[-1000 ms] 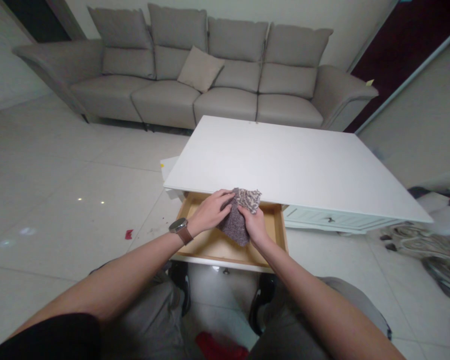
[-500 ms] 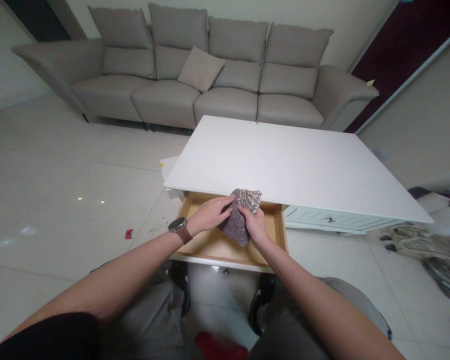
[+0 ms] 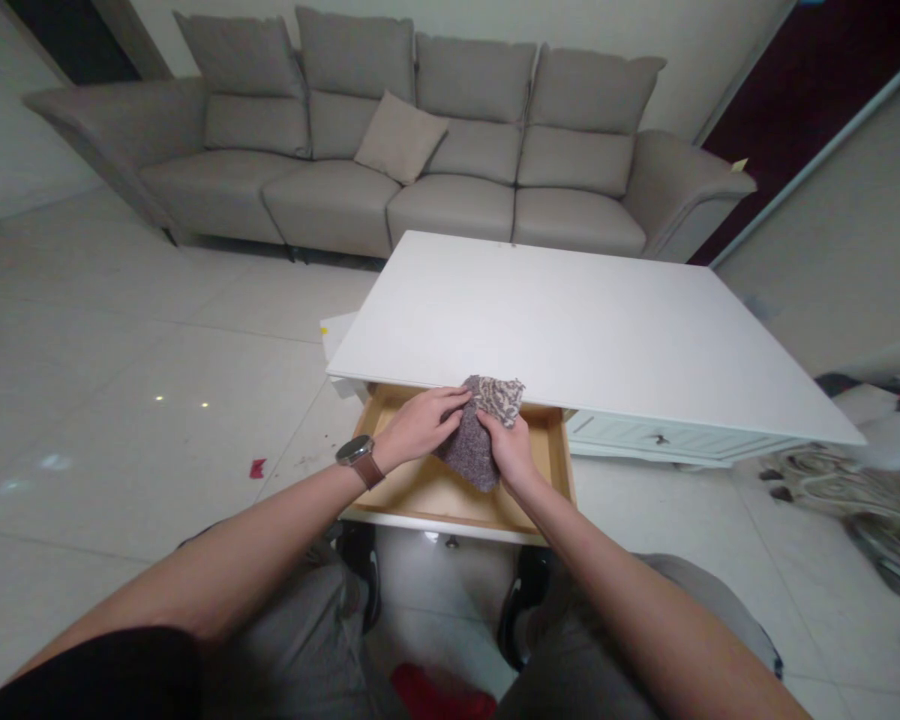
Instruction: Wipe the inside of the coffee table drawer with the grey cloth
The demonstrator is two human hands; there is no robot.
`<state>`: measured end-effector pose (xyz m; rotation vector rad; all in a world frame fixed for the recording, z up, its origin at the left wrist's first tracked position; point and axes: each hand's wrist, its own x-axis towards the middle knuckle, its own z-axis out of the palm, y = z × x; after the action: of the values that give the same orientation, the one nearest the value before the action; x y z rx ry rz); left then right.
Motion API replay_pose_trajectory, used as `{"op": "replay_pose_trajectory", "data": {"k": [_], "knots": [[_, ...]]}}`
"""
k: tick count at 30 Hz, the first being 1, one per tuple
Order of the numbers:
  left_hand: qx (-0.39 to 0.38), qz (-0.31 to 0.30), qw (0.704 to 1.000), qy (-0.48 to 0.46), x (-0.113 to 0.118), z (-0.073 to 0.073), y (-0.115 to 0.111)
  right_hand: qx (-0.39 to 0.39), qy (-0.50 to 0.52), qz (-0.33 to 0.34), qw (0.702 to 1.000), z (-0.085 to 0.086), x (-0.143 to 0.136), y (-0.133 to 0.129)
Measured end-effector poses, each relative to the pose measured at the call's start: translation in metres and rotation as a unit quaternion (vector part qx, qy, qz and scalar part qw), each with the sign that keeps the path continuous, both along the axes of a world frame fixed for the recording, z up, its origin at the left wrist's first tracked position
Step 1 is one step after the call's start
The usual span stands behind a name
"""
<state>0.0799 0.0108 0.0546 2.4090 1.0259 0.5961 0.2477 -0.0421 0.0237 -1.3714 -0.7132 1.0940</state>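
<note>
A greyish-purple cloth [image 3: 471, 455], with a pale patterned part folded over at its top, is held up above a pulled-out wooden drawer [image 3: 412, 498]. My right hand [image 3: 511, 448] grips its right side, the thumb lying over the fabric. My left hand [image 3: 420, 428], below a round watch [image 3: 355, 450] on a brown strap, has its fingers and thumb closed on the left edge. Part of the drawer's inside is hidden behind my hands and the cloth.
The drawer belongs to a white coffee table [image 3: 562, 320], which has a second, closed drawer [image 3: 660, 438] on the right. A grey sofa [image 3: 450, 205] stands behind. A red scrap [image 3: 257, 468] lies on the floor at left; a beige heap [image 3: 847, 485] is at right.
</note>
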Motion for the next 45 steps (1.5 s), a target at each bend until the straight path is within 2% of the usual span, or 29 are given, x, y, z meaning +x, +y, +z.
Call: {"op": "replay_pose_trajectory", "data": {"k": [7,14,29,34,37,40,45], "knots": [[-0.018,0.004,0.999,0.027,-0.0055,-0.0049,0.0057,-0.007,-0.006,-0.001,1.0,0.0027,0.0,-0.002],[-0.013,-0.001,0.999,-0.034,-0.0054,-0.0011,0.0034,-0.008,-0.004,-0.005,1.0,0.0021,-0.0004,-0.0014],[-0.013,-0.005,1.0,0.02,-0.0068,-0.0043,0.0055,-0.011,-0.016,-0.008,1.0,0.0014,0.0012,-0.0009],[-0.013,0.027,0.999,-0.026,-0.005,0.0013,0.0035,-0.004,-0.017,-0.007,1.0,-0.0023,0.002,0.0002],[-0.013,0.004,0.999,-0.048,-0.0038,0.003,0.0023,-0.002,-0.011,-0.005,1.0,-0.003,0.0019,0.0006],[-0.013,-0.015,1.0,-0.023,-0.0032,0.0027,0.0018,-0.004,-0.008,-0.008,1.0,-0.002,0.0015,0.0005],[-0.017,-0.01,1.0,0.005,-0.0043,0.0017,0.0036,-0.011,-0.001,-0.014,1.0,-0.0007,0.0013,-0.0001]]}}
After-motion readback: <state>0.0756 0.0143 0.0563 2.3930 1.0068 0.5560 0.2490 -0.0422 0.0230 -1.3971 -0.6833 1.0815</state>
